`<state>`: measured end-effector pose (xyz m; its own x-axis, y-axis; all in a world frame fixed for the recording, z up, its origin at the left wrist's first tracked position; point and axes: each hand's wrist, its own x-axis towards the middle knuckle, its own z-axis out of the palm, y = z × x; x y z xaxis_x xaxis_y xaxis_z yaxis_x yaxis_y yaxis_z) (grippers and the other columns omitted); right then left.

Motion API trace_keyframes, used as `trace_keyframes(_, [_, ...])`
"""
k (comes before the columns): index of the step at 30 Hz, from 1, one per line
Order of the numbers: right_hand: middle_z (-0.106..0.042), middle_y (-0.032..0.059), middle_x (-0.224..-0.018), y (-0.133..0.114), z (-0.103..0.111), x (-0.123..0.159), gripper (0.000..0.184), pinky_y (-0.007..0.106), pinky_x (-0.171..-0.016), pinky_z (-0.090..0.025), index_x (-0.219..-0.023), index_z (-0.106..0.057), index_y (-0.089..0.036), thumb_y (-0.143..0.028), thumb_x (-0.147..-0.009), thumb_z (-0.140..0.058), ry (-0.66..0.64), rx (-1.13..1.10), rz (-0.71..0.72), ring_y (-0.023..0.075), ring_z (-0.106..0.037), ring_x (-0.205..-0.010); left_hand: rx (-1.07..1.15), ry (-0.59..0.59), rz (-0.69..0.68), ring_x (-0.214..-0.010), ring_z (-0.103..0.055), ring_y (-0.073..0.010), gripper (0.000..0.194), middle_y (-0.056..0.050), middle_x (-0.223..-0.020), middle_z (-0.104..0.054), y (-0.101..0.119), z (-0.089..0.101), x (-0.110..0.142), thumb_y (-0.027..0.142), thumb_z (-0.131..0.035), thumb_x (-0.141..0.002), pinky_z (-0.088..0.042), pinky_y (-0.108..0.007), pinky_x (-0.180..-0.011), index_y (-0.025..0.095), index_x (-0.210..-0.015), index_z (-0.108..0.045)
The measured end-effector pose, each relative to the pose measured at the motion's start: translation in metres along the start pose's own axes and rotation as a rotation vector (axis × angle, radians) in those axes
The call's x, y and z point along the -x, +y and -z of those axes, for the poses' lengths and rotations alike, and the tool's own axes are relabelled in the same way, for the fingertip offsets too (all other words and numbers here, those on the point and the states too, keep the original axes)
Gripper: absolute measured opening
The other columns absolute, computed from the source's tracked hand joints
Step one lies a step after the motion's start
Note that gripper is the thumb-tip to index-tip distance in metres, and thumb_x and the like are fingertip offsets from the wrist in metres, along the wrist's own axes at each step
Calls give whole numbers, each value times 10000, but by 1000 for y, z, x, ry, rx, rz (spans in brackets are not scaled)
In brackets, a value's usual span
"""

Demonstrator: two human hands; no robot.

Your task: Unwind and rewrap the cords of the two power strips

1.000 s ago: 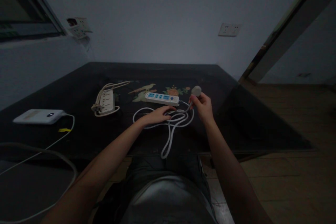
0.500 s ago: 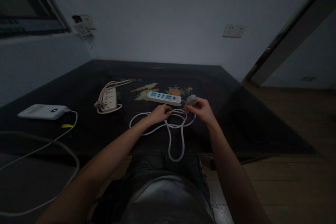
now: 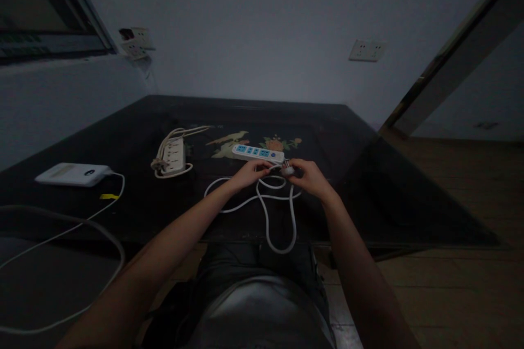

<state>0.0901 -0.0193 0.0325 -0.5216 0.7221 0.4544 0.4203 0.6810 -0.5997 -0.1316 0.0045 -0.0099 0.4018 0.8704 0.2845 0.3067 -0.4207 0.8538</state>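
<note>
A white power strip (image 3: 257,153) with blue socket faces lies on the dark table, just beyond my hands. My right hand (image 3: 309,177) is closed on a round, pale plug (image 3: 287,169), its prongs pointing up and away from me. My left hand (image 3: 250,173) pinches the white power cord (image 3: 268,212) close to the strip's near side. Between and below my hands the cord lies in loose loops, and one loop reaches down to the table's front edge.
A second power strip (image 3: 175,154) with its cord bundled round it lies to the left. Farther left are a white power bank (image 3: 73,174) with a cable and a yellow tag (image 3: 108,196). A double wall socket (image 3: 367,50) is on the wall behind the dark table (image 3: 360,142).
My right hand has brought the plug left and down, close to my left hand, and the plug has turned. The cord loops have shifted. The view has moved slightly.
</note>
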Motion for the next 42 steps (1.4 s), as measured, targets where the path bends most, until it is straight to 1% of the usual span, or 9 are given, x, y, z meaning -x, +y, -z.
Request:
trace_keyframes(4, [-574, 83, -1068, 8, -7, -1, 228, 385, -886, -425, -829, -697, -198, -48, -676, -616, 18, 160, 104, 227, -519, -1021, -135, 56, 2, -1233, -467, -279, 161, -116, -1221, -586, 6, -1, 2, 266, -641, -781, -382, -431, -1007, 167, -901, -682])
trace_keyframes(7, [-555, 89, -1076, 14, -11, -1, 256, 364, -856, -446, -852, -708, -196, -26, -700, -592, -6, 173, 64, 209, -546, -981, -223, 64, -39, -1307, -388, -275, 145, -108, -1335, -510, 12, -1, 5, 267, -653, -778, -289, -457, -1080, 190, -899, -676])
trace_keyframes(13, [-636, 57, -928, 10, -8, -2, 393, 294, -804, -456, -921, -707, -193, 48, -724, -468, -60, 103, 51, 169, -609, -879, -147, -33, -171, -1157, -540, -230, 173, -107, -1188, -632, 28, 2, 9, 274, -486, -888, -349, -426, -1038, 169, -933, -616])
trace_keyframes(18, [-642, 62, -995, -3, -11, -2, 348, 300, -841, -452, -927, -703, -208, 2, -786, -465, -72, 71, 147, 174, -606, -952, -351, -94, -330, -1098, -560, -212, 246, -102, -1133, -638, 39, 10, 9, 142, -414, -881, -329, -432, -1044, 162, -1056, -586])
trace_keyframes(23, [-660, 57, -961, -9, -15, -2, 262, 296, -832, -455, -941, -683, -207, -64, -813, -505, -40, 19, 155, 175, -612, -935, -402, -144, -326, -1003, -593, -198, 228, -90, -1059, -658, 38, 19, 6, 219, -469, -903, -442, -339, -889, 170, -1073, -614])
trace_keyframes(26, [-672, 58, -990, -8, -13, -3, 294, 295, -824, -455, -1056, -638, -201, -86, -824, -499, 15, 4, 71, 174, -621, -924, -425, -146, -322, -932, -605, -192, 230, -86, -969, -667, 36, 23, 5, 272, -472, -916, -448, -317, -835, 162, -997, -657])
trace_keyframes(36, [-688, 70, -948, -12, -2, -3, 216, 271, -708, -447, -988, -692, -176, -260, -838, -561, 114, -148, -70, 177, -616, -835, -420, -39, -144, -811, -599, -186, 207, -44, -841, -678, 28, 27, 4, 298, -504, -888, -428, -299, -759, 176, -865, -669])
trace_keyframes(39, [-683, 48, -820, -12, -2, -3, 241, 249, -622, -419, -946, -711, -175, -341, -793, -627, 86, -206, -145, 156, -585, -709, -290, 93, -92, -761, -580, -163, 199, -25, -777, -650, 27, 27, 3, 284, -503, -880, -424, -271, -715, 168, -824, -654])
trace_keyframes(42, [-607, 3, -621, -7, -4, -3, 296, 225, -519, -330, -916, -727, -157, -397, -756, -660, 42, -170, -215, 112, -468, -545, -4, 271, 32, -545, -469, -98, 159, 23, -610, -526, 28, 30, 1, 266, -523, -866, -356, -200, -524, 154, -793, -610])
